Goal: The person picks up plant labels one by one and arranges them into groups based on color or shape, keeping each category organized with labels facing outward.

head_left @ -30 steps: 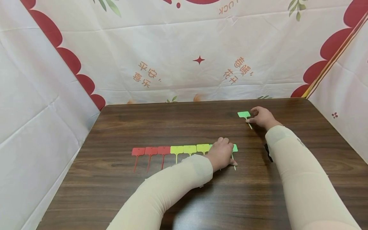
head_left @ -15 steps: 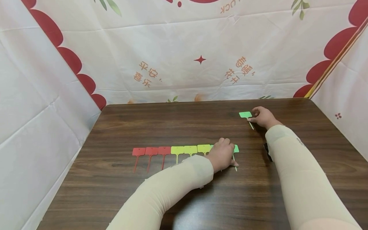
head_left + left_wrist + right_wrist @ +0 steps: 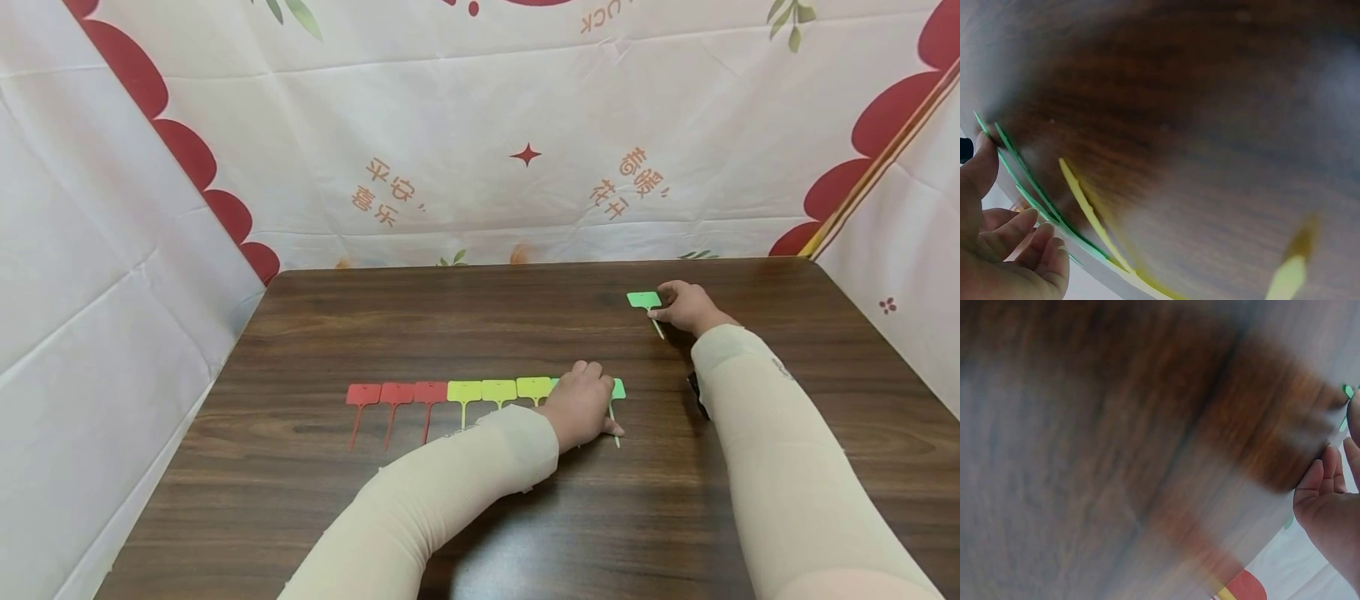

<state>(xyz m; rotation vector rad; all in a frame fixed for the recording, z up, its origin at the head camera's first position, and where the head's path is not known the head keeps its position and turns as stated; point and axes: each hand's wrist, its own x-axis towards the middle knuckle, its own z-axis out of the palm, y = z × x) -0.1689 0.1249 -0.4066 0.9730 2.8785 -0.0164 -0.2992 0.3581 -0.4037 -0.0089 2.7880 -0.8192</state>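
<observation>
Flat cable-tie tags with thin tails lie in a row: three red tags [image 3: 363, 394], three yellow tags [image 3: 498, 390], then green tags partly hidden under my left hand [image 3: 579, 405]. That hand's thumb [image 3: 984, 162] presses the tail of the rightmost green tag [image 3: 618, 389], its fingers curled by the tag's plate. At the far right, my right hand [image 3: 686, 307] pinches another green tag [image 3: 643, 299], thumb at the tail and forefinger by the plate's edge. In the right wrist view, only a bit of green tag [image 3: 1348, 391] shows beside the fingers.
The brown wooden table [image 3: 300, 500] ends at a printed white curtain [image 3: 465, 167] behind, with more cloth at both sides. A small black object [image 3: 698, 396] shows beside the right sleeve [image 3: 780, 450]. The left sleeve [image 3: 450, 483] covers several tag tails.
Both hands stay in place on their green tags. The whole head view has shifted slightly, with the scene moving a little to the right.
</observation>
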